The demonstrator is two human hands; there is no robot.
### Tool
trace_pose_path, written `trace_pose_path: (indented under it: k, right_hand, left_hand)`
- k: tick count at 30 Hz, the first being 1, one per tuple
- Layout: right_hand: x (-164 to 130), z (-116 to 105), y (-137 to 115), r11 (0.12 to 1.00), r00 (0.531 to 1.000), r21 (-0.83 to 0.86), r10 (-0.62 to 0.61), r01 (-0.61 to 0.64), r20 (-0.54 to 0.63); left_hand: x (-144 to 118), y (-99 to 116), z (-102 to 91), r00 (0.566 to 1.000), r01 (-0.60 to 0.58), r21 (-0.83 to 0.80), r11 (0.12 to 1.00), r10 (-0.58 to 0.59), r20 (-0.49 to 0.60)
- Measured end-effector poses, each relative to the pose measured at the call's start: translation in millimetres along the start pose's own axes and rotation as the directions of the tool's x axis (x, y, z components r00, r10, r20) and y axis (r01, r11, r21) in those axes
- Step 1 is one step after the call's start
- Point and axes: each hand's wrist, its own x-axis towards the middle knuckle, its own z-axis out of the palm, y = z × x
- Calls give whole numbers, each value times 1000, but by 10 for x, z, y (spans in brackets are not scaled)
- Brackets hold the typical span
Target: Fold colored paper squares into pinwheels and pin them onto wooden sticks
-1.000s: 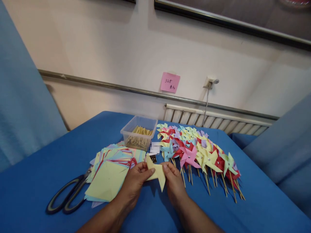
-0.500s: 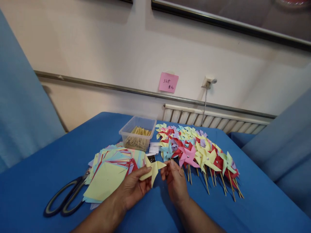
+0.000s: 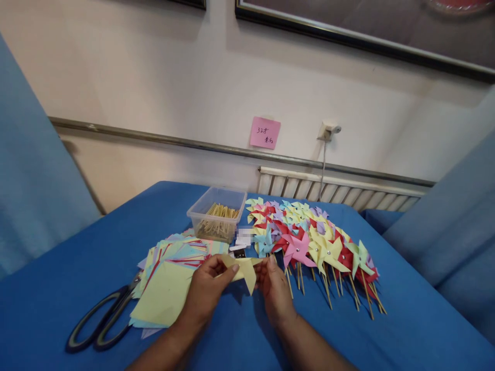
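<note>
Two bare hands meet above the blue table (image 3: pixel 77 268), forearms reaching in from the lower edge. The left hand (image 3: pixel 207 291) and the right hand (image 3: pixel 275 291) each close a fingertip grip on opposite sides of a pale yellow folded paper piece (image 3: pixel 244 269), held just clear of the cloth with one point hanging down. Beyond them a clear plastic tub (image 3: pixel 201 208) holds a heap of thin wooden sticks (image 3: pixel 218 219). Left of the hands lies a loose stack of coloured paper squares (image 3: pixel 170 281), with black-handled scissors (image 3: pixel 98 324) partly tucked beneath its edge. To the right, finished paper pinwheels (image 3: pixel 317 242) on sticks spread in overlapping rows. A pink note (image 3: pixel 265 133) is stuck on the wall behind.
</note>
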Motion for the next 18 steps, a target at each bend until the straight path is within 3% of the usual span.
trace_pose_path:
  k: [1, 2, 3, 5, 7, 10, 12, 14, 18]
  right_hand:
    - [18, -14, -7, 1000, 999, -25, 0, -1, -42]
    - [31, -26, -19, 999, 998, -53, -7, 3, -70]
    - [38, -35, -33, 997, 997, -75, -16, 10, -79]
    - [27, -38, -59, 996, 1000, -91, -13, 11, -27]
    - [-12, -17, -69, 996, 995, -87, 10, -1, 100]
    - [-84, 31, -45, 997, 974, -80, 17, 2, 227]
    - [-115, 52, -28, 998, 975, -57, 6, 7, 223]
    - [-125, 59, -30, 1000, 978, -27, 5, 1, 210]
    - [-114, 45, -72, 1000, 972, 14, -14, 11, 234]
  left_hand:
    - [-8, -5, -27, 988, -151, 149, 977, 156, -22]
    - [-17, -4, -56, 948, -306, 286, 908, 319, 1]
    - [-26, 3, -86, 883, -452, 387, 804, 464, 68]
    - [-40, 36, -135, 710, -681, 477, 556, 659, 246]
    - [-50, 78, -161, 570, -790, 498, 357, 726, 385]
    - [-60, 117, -149, 454, -845, 506, 173, 732, 508]
    - [-68, 117, -121, 408, -863, 495, 105, 722, 559]
    - [-74, 104, -92, 401, -869, 488, 88, 703, 587]
    - [-78, 76, -67, 506, -825, 537, 176, 653, 564]
